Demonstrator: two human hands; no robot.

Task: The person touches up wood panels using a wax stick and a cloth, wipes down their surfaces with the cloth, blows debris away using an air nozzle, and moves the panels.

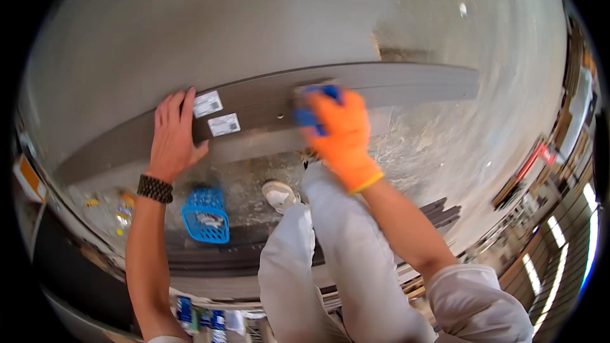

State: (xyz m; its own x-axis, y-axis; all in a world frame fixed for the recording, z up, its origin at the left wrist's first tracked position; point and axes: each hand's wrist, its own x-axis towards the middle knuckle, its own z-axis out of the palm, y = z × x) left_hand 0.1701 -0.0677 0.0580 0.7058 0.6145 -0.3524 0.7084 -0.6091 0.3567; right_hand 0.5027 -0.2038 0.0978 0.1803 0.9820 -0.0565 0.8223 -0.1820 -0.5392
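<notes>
Your long grey board [406, 81] bears labels [223, 125]; on it, your left hand [173, 138] rests half-open, your right hand [340, 130] grips a blurred block [316, 84].

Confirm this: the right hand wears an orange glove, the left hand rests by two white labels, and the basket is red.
The head view shows the basket is blue, not red. The rest stands: the right hand wears an orange glove, the left hand rests by two white labels.

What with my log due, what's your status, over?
Left hand bare, open on grey board. Right hand orange-gloved, at the board, blurred, grip unclear. Two white labels on board beside left hand.
</notes>
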